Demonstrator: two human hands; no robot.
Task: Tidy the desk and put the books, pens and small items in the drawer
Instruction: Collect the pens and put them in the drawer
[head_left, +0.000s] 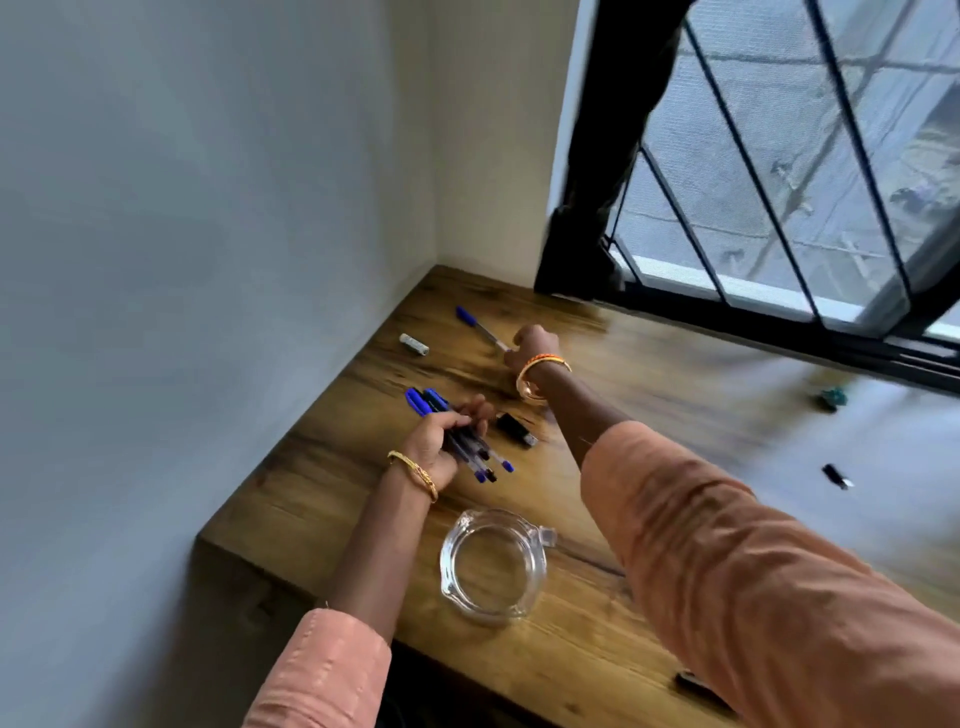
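A glass dish (492, 564) sits near the desk's (322, 499) front edge. Beyond it, the left hand (441, 441) grips a bundle of pens (457, 436), beside a small black item (515, 429). Farther back, the right hand (535, 345) pinches a single pen's (480, 328) tip; a small white tube (414, 344) lies near the wall.

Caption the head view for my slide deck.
Left hand grips a bundle of blue-capped pens while the right hand pinches another blue-capped pen.
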